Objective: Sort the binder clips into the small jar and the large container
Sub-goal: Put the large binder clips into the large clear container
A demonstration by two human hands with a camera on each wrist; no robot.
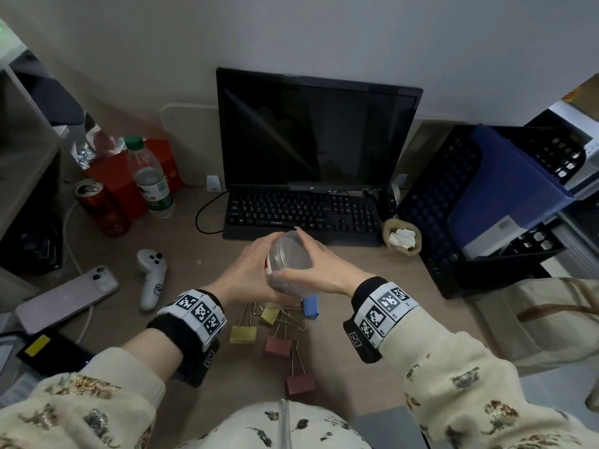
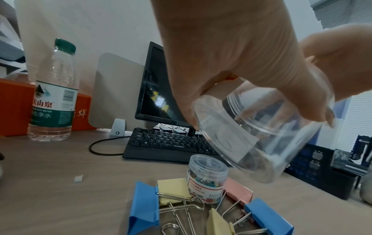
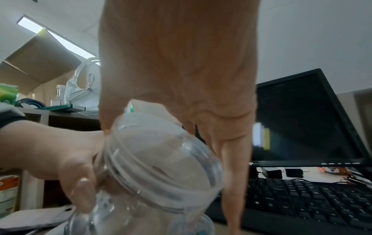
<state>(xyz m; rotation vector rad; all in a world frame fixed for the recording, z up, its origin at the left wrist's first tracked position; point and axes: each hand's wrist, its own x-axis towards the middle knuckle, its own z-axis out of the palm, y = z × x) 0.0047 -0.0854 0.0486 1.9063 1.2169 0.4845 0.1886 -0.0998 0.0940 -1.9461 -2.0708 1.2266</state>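
Observation:
Both hands hold a large clear container tilted above the desk. My left hand grips its body from the left and below. My right hand curls its thumb and fingers round the ribbed top end. Below them lie several big binder clips: a blue one, two yellow ones, two red ones. The small lidded jar, with little coloured clips inside, stands among the clips; in the head view the hands hide it.
A black keyboard and a dark monitor stand just behind the hands. To the left are a water bottle, a red can, a white controller and a phone. A black crate fills the right.

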